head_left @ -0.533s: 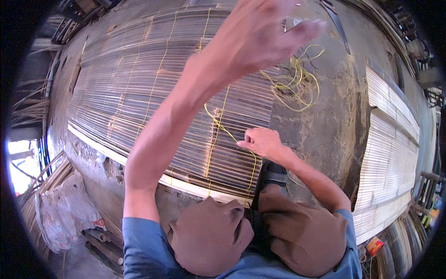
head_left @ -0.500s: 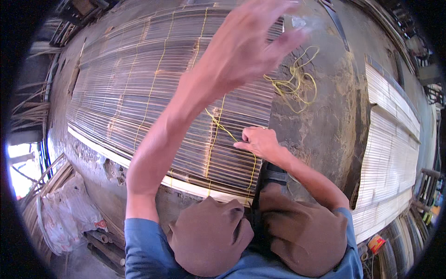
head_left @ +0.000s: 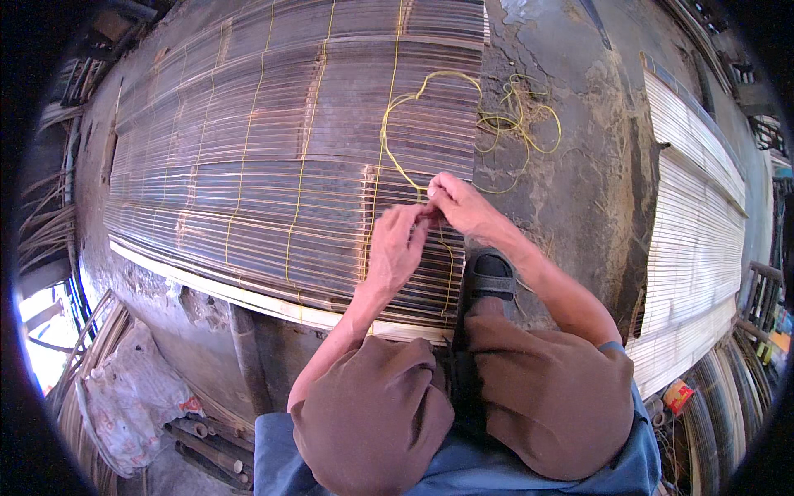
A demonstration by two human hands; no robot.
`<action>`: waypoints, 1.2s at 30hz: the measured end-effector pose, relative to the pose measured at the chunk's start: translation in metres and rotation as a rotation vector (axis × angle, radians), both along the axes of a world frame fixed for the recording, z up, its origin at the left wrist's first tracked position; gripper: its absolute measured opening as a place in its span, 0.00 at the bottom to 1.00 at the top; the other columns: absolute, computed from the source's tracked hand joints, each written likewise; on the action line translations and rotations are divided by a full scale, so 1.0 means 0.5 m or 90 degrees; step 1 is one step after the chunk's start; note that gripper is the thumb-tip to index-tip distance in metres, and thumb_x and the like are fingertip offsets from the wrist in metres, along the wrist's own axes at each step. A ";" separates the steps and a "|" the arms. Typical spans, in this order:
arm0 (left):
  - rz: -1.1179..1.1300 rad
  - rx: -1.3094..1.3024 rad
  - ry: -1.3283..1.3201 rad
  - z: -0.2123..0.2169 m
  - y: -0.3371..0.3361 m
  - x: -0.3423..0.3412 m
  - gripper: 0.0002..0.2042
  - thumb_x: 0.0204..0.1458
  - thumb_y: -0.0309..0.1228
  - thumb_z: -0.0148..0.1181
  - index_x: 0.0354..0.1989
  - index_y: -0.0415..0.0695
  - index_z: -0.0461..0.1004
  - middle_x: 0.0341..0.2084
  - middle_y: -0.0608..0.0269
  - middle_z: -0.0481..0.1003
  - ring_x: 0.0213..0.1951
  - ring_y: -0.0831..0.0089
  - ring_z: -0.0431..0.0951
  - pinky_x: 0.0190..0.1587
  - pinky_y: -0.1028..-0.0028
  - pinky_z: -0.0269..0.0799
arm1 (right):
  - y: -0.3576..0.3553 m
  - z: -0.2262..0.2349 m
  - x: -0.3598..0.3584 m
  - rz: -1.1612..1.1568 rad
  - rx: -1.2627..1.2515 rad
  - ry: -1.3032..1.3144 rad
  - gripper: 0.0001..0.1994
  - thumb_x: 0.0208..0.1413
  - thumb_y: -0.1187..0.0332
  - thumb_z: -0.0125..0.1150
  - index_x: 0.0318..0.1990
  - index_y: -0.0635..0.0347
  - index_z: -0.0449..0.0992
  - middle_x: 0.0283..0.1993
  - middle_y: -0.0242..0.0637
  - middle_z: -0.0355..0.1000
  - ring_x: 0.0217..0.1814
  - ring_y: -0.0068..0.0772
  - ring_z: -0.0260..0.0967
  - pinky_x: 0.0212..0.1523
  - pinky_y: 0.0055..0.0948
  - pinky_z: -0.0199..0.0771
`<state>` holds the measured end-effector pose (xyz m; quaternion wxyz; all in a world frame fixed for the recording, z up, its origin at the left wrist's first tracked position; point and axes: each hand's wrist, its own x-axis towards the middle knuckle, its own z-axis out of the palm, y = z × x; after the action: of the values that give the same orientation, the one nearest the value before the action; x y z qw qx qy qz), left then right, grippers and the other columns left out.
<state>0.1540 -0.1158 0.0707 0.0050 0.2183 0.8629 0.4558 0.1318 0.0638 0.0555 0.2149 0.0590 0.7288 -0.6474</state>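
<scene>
A large blind of thin bamboo slats (head_left: 273, 157) lies on the ground before me, tied across with rows of yellow cord. Over its right edge, my right hand (head_left: 463, 205) pinches the yellow cord (head_left: 385, 124), which arcs up in a loop beyond my fingers. My left hand (head_left: 399, 240) meets it there, fingertips together at the same cord; exactly what they grip is hidden. From the hands a stitched line of cord runs down the blind's right edge toward my knees. A loose tangle of cord (head_left: 504, 124) rests on the ground just right of the blind.
A second, paler slatted blind (head_left: 691, 231) lies at the right. My sandalled foot (head_left: 492, 277) stands by the blind's near right corner. At the lower left are a whitish sack (head_left: 136, 397) and bamboo poles (head_left: 211, 446). A red tin (head_left: 678, 395) sits at lower right.
My left hand has come down from high over the far side to meet my right hand. The right hand has shifted slightly away from me, and a cord loop now lies over the blind.
</scene>
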 end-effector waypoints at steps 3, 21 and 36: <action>-0.006 0.047 -0.107 -0.007 0.017 0.030 0.20 0.54 0.24 0.62 0.56 0.43 0.67 0.38 0.56 0.75 0.44 0.57 0.74 0.48 0.59 0.68 | 0.007 0.035 -0.011 -0.074 -0.083 -0.126 0.09 0.71 0.63 0.49 0.42 0.58 0.67 0.30 0.26 0.62 0.29 0.18 0.59 0.33 0.26 0.71; -0.016 0.300 -0.488 0.005 0.091 -0.038 0.14 0.68 0.33 0.51 0.36 0.35 0.77 0.25 0.66 0.75 0.28 0.75 0.73 0.34 0.71 0.69 | 0.049 0.044 -0.054 -0.003 0.123 0.111 0.12 0.70 0.63 0.51 0.38 0.62 0.70 0.27 0.26 0.64 0.29 0.19 0.61 0.30 0.25 0.66; 0.016 0.061 -0.074 0.025 0.050 -0.057 0.07 0.61 0.31 0.58 0.38 0.40 0.77 0.36 0.55 0.77 0.38 0.57 0.78 0.40 0.63 0.73 | 0.081 0.036 0.039 -0.030 -0.069 0.084 0.20 0.68 0.55 0.56 0.33 0.65 0.80 0.33 0.32 0.77 0.38 0.22 0.70 0.44 0.28 0.73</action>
<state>0.1255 -0.0909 0.0834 0.0390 0.1804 0.8409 0.5087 0.1511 0.1043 0.0733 0.1539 0.0220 0.7038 -0.6931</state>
